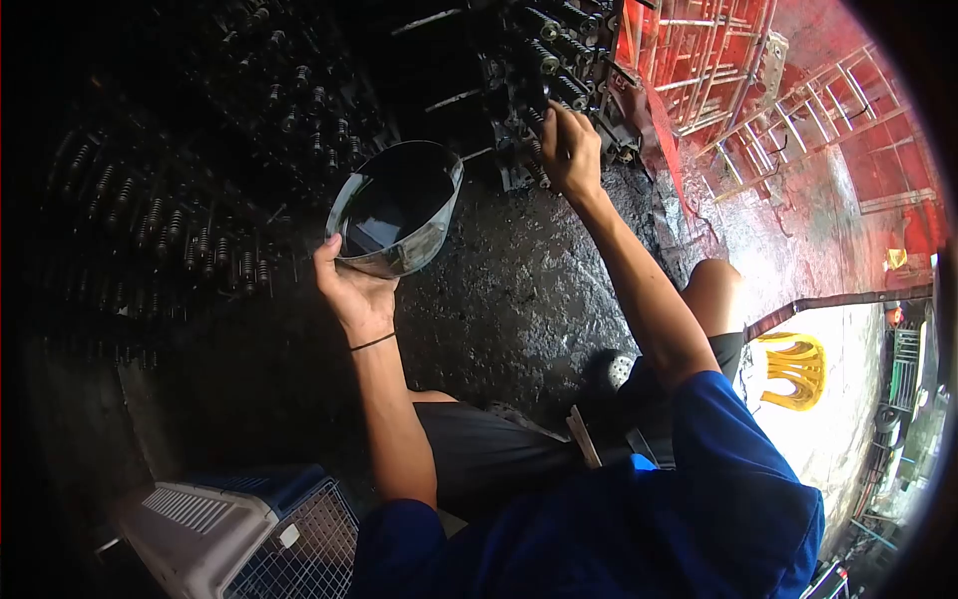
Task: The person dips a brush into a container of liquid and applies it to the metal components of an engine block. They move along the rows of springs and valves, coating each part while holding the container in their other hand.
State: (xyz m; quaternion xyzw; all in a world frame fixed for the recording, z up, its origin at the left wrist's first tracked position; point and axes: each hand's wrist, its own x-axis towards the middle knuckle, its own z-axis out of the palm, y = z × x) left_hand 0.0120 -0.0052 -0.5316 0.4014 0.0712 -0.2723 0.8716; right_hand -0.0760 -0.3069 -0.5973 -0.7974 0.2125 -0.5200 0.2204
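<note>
1. Holding the metal container [419,255] by its near side, the left hand [359,299] has its thumb on the rim and its palm against the wall. The container sits at ten to eleven o'clock from the view's middle, tilted, its open mouth showing a dark, glossy inside [384,215].
2. At one o'clock, the right hand [571,150] is raised, its thumb and forefinger brought close together beside the dark metal parts. Whether they pinch anything I cannot tell, as the parts merge with the shadow there.
3. Just beyond those fingertips, between twelve and one o'clock, coil springs [569,85] stand close together in a group.
4. Past the container, from nine to eleven o'clock, rows of similar spring units [155,215] recede into deep shadow.
5. Between and below the hands, dark, wet-looking ground [499,309] shines in patches. At four o'clock on it is a pale shoe [619,371] dotted with holes.
6. Farther out, at one to two o'clock, metal frames [798,130] stand against a red wall [798,35].
7. Between three and four o'clock is a yellow plastic chair [793,371].
8. At seven to eight o'clock sits a pet carrier [215,529] with a wire-grid door.
</note>
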